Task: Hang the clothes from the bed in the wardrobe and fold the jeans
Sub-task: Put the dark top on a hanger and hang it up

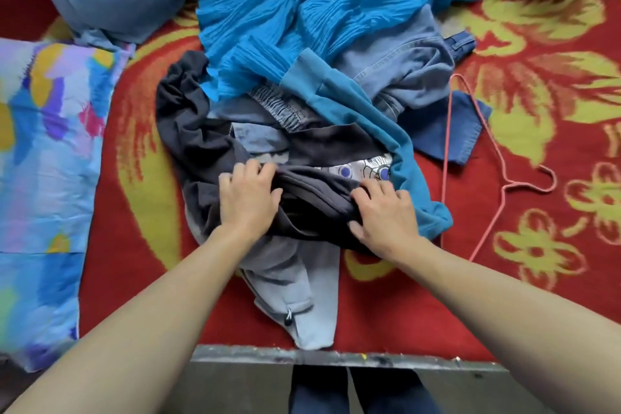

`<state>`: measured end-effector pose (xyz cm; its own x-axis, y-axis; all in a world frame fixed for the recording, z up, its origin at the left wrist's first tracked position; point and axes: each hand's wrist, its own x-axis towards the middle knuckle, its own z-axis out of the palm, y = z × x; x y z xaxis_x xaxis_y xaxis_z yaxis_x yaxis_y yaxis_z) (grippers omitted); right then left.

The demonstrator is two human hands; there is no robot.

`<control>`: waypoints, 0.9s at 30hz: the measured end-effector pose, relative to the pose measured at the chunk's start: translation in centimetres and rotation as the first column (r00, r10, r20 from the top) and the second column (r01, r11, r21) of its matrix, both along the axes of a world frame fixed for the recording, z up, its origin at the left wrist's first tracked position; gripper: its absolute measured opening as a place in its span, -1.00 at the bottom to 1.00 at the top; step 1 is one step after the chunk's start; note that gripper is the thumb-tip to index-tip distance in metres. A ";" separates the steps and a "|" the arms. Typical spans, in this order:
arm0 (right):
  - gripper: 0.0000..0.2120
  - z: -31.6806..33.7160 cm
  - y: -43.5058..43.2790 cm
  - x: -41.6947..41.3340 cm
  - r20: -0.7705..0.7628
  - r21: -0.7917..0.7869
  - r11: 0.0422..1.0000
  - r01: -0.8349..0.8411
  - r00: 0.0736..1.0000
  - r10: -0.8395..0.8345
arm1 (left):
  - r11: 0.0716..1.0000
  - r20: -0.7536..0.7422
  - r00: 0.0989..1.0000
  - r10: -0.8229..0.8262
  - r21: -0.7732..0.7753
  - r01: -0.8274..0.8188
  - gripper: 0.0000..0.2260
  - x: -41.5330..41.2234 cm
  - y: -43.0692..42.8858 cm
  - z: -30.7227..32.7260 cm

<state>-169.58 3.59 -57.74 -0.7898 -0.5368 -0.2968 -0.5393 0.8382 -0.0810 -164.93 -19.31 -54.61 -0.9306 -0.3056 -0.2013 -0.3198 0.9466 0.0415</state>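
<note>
Left grip [248,198] and right grip [383,212] clutch the dark shirt [312,198] near the bed's [403,312] front edge; nothing looks hung yet, jeans [403,54] unfolded, hanger [444,151] bare.

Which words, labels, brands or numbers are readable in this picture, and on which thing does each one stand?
None can be read.
The white printed patch by the dark garment, which the left hand and right hand grip, shows blue circles but no letters.

The red-and-yellow blanket [544,54] looks plush and fuzzy; the bright blue garment [302,10] is crinkled, pleated cloth; the jeans [410,54] are faded matt denim; the dark grey garment [195,131] is soft matt jersey; the pink hanger [444,158] looks like smooth coated wire
</note>
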 end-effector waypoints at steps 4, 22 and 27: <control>-0.79 0.0 1.1 -0.9 -0.148 -0.185 0.980 0.074 0.984 -0.102 | 0.847 0.013 0.945 0.325 0.442 -0.298 -0.85 1.6 -0.5 -0.8; -0.63 17.5 4.1 4.9 -0.106 0.010 1.000 0.001 0.994 0.000 | 0.966 -0.007 0.999 -0.035 0.256 0.036 -0.76 11.9 0.7 19.0; -0.76 22.2 7.6 8.7 -0.011 -0.127 0.968 0.215 0.976 -0.218 | 0.954 -0.186 0.981 -0.062 0.277 0.113 -0.80 18.3 0.5 23.0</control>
